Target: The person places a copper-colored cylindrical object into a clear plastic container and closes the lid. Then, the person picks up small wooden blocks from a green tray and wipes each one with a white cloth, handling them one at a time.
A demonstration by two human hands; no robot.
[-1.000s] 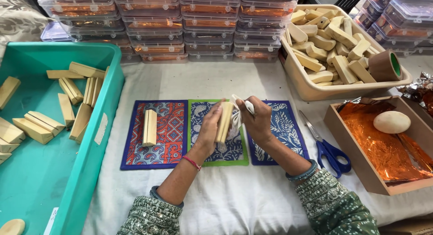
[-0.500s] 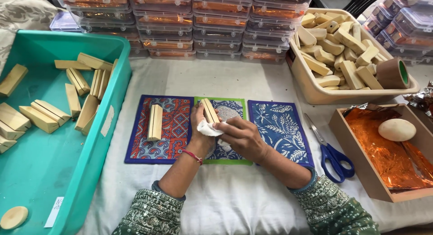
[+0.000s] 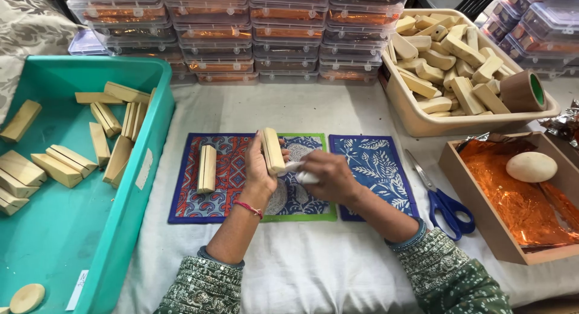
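Note:
My left hand [image 3: 258, 172] holds a pale wooden block [image 3: 272, 150] upright over the middle patterned paper sheet [image 3: 301, 199], the one with a green border. My right hand [image 3: 329, 178] grips a small white piece [image 3: 297, 167] pressed against the block's side. A second wooden block [image 3: 207, 168] lies on the red and blue patterned sheet [image 3: 187, 199] to the left. A blue leaf-patterned sheet [image 3: 371, 169] lies to the right of my hands.
A teal tub [image 3: 72, 229] with several wooden blocks stands at the left. A beige tub [image 3: 422, 121] of blocks and a brown tape roll [image 3: 522, 91] are at the back right. Blue scissors [image 3: 443, 199], a wooden tray [image 3: 482, 217] with orange foil and an oval piece [image 3: 531, 167], stacked clear boxes [image 3: 241, 43] behind.
Both hands came down from a raised position to the middle sheet. The block went from tilted to upright, and my right hand now presses the white piece against its side.

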